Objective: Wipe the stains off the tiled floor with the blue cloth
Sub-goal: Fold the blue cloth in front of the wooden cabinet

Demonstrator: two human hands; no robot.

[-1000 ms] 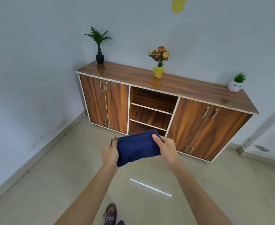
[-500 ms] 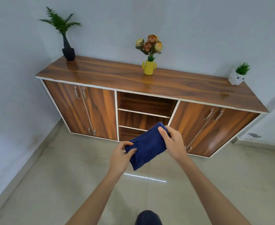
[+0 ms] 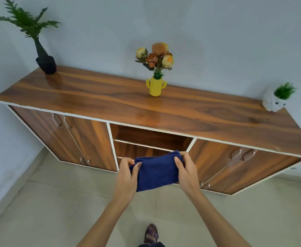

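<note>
- My left hand [image 3: 126, 172] and right hand [image 3: 186, 171] pinch opposite ends of the folded blue cloth [image 3: 156, 171], held up above the tiled floor [image 3: 57, 211].
- Keep the fold flat before kneeling; stains are probably too faint to see.

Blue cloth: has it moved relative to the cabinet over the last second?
Yes. The blue cloth, held by the left hand and right hand, has come closer to the cabinet and now overlaps its open middle shelves.
</note>
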